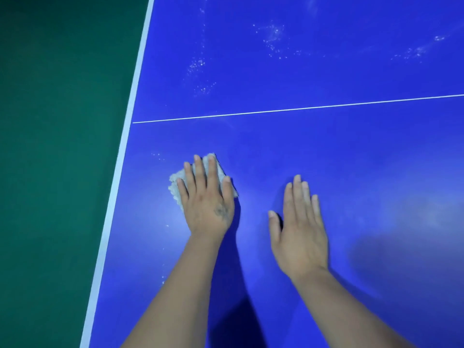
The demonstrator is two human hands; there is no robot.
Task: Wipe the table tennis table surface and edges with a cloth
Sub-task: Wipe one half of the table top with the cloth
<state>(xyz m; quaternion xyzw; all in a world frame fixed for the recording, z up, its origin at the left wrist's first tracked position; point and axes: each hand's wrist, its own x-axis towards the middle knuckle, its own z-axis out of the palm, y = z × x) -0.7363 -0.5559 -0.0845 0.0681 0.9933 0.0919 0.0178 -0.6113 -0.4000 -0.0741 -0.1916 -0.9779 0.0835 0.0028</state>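
Green floor [55, 146] fills the left side, bordered by the white edge line [120, 156] of the blue counter [326, 151]. Just right of that edge, the left hand [208, 204] lies flat with fingers spread, pressing a pale grey cloth [175, 182] onto the counter. Further right, the right hand [300, 229] is open, palm down, holding nothing. A thin white centre line [301, 108] crosses beyond the hands, with white specks [273, 38] scattered on the far half.
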